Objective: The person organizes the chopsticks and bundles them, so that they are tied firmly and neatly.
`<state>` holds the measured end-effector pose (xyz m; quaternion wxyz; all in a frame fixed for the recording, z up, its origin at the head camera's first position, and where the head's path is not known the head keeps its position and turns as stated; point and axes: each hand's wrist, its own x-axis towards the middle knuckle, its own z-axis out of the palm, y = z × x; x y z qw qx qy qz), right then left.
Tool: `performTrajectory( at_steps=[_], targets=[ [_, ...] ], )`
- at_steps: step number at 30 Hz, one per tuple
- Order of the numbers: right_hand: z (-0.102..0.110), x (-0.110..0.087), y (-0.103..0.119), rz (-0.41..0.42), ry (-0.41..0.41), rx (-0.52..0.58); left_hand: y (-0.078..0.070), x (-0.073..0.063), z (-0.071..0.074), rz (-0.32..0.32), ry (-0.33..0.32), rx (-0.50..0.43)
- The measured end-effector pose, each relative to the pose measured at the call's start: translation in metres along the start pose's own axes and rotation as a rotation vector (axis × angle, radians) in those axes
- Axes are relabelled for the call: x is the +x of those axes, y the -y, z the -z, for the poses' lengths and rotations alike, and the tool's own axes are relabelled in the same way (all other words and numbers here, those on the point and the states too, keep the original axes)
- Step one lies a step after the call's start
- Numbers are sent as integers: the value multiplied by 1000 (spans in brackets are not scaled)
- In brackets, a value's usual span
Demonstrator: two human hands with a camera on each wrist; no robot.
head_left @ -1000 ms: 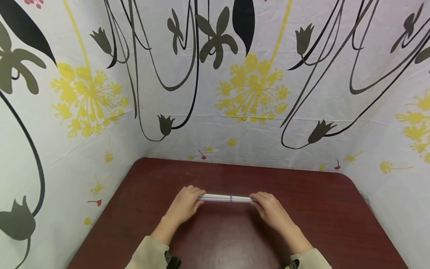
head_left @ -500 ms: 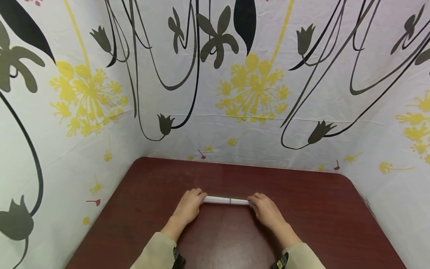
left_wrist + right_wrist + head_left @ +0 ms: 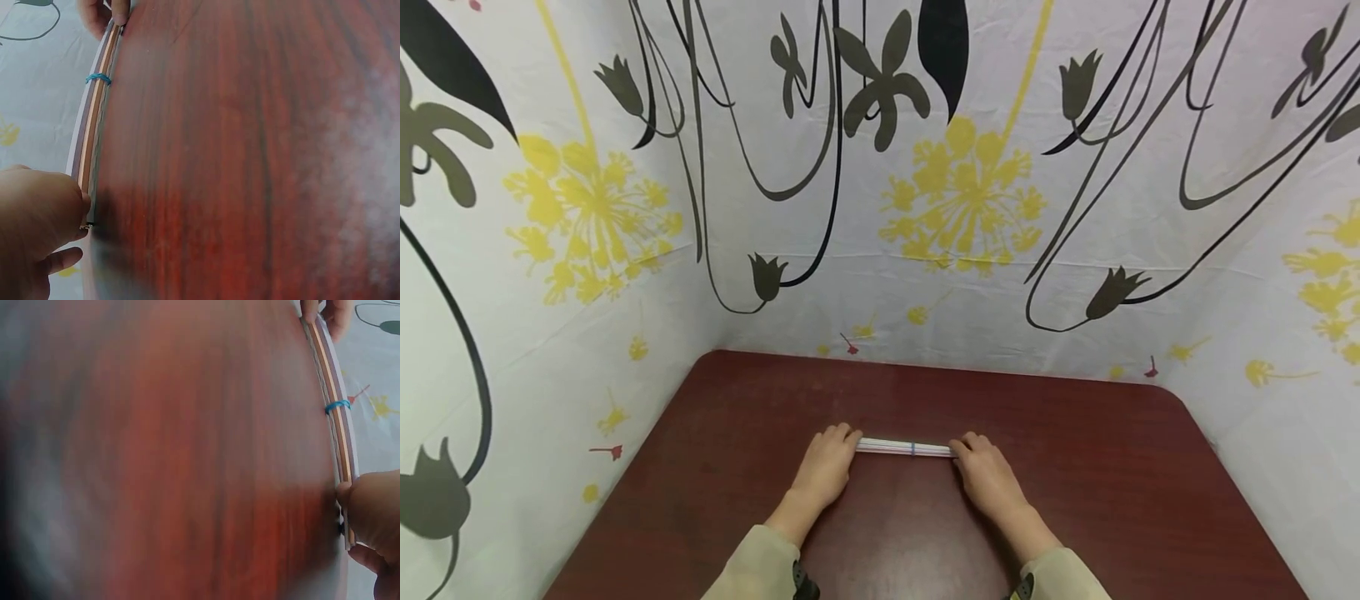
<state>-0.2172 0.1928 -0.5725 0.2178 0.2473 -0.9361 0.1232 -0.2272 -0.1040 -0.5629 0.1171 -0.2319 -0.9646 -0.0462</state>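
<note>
A bundle of thin, straight sticks (image 3: 887, 447), mostly pale with an orange one and a purplish one showing up close, stretches sideways between both hands. Around it, off centre, goes a blue band (image 3: 98, 79). My left hand (image 3: 822, 468) pinches the left end between thumb and fingers. On the opposite end, my right hand (image 3: 990, 477) has the same kind of hold. The right wrist view shows the thumb on the near side of the bundle (image 3: 341, 440). Whether the sticks touch the tabletop or sit just above it, I cannot tell.
Beneath the hands lies a dark red, wood-grained table (image 3: 880, 533) with rounded far corners. A white cloth (image 3: 970, 325) printed with flowers stands along its back and sides. Each sleeve has a dark strapped device (image 3: 805, 581) near the wrist.
Both hands have come slightly closer together along the bundle. The bundle looks a little lower, nearer the tabletop. Both hands still hold its ends.
</note>
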Motion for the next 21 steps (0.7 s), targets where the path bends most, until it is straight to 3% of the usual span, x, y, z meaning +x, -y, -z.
performTrajectory(
  at_steps=[5, 11, 21],
  targets=[
    [0, -1, 3, -31, 31, -17, -1, -1, 0, 16, 0, 3],
    [9, 0, 6, -81, 49, 7, -6, -5, 6, 92, -11, -59],
    [35, 1, 18, -144, 30, -24, -9, -15, 26, 123, -134, -19]
  ],
)
